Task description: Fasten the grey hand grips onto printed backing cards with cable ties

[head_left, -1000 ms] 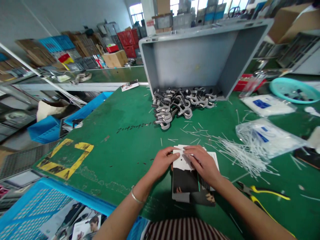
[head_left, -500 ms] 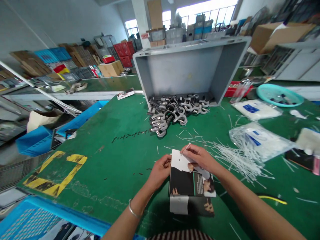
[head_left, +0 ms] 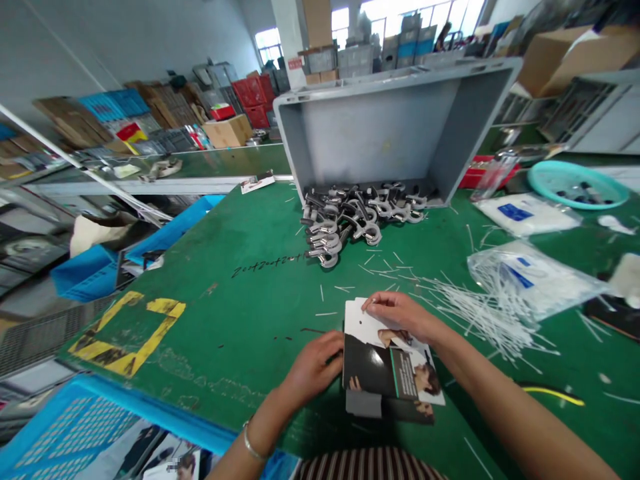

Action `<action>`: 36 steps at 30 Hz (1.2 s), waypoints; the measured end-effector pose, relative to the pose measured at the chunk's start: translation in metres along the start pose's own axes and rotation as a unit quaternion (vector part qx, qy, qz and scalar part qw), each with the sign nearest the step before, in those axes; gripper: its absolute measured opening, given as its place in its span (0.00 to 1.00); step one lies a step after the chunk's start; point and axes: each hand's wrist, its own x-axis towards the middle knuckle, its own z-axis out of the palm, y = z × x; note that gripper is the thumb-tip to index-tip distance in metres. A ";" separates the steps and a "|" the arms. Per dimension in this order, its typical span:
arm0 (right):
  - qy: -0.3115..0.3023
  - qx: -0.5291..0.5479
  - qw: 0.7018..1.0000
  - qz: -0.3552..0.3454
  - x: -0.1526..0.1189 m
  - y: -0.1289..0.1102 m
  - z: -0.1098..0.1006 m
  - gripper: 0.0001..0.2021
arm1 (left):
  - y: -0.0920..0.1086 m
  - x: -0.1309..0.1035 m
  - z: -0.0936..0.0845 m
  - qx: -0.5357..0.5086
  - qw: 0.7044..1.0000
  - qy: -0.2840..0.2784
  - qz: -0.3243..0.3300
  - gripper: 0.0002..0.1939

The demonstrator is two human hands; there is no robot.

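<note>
A folded printed card [head_left: 370,363], black and white with photos and a small hole near its top, lies at the table's front, its lower flap showing beneath. My left hand [head_left: 317,360] is at its left edge, fingers curled against it and their tips partly hidden. Over the card's upper part, my right hand [head_left: 395,313] is closed in a pinch at the top edge. A small white end of a cable tie shows at its fingertips; the rest is hidden. Loose white cable ties [head_left: 480,313] lie in a heap to the right.
A grey crate [head_left: 370,140] lies on its side at the back, with grey-and-black clamp-like parts [head_left: 350,217] spilling out. Bags of cable ties [head_left: 535,277], a turquoise tray [head_left: 575,167] and a yellow-handled tool [head_left: 553,393] are at right. A blue basket [head_left: 75,427] stands at lower left.
My left hand has moved down along the card's edge, and its fingers look straighter. My right fingertips have lowered onto the card's top, and less of the cable tie shows. The view has shifted slightly.
</note>
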 end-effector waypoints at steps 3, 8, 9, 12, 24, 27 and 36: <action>-0.020 0.058 0.997 0.039 0.000 0.000 0.000 0.19 | 0.005 0.002 0.003 0.010 0.999 -0.040 0.025 0.12; -0.034 0.158 0.984 0.080 -0.002 0.005 -0.002 0.18 | 0.005 0.006 0.011 0.053 0.998 0.045 0.000 0.10; -0.033 0.163 0.983 0.083 -0.002 0.006 -0.001 0.17 | 0.004 0.008 0.013 0.053 0.995 0.083 -0.012 0.10; -0.028 0.151 0.985 0.076 -0.002 0.004 0.002 0.17 | 0.000 0.018 0.021 0.013 0.982 0.177 -0.065 0.10; 0.016 -0.023 0.999 -0.036 -0.016 -0.002 0.010 0.18 | -0.016 0.018 0.040 -0.250 0.932 0.194 -0.177 0.10; 0.018 -0.031 0.998 -0.059 -0.018 -0.004 0.011 0.17 | -0.018 0.014 0.041 -0.292 0.919 0.196 -0.180 0.10; -0.001 -0.041 0.996 -0.073 -0.018 0.005 0.016 0.14 | -0.012 0.022 0.046 -0.367 0.881 0.208 -0.215 0.16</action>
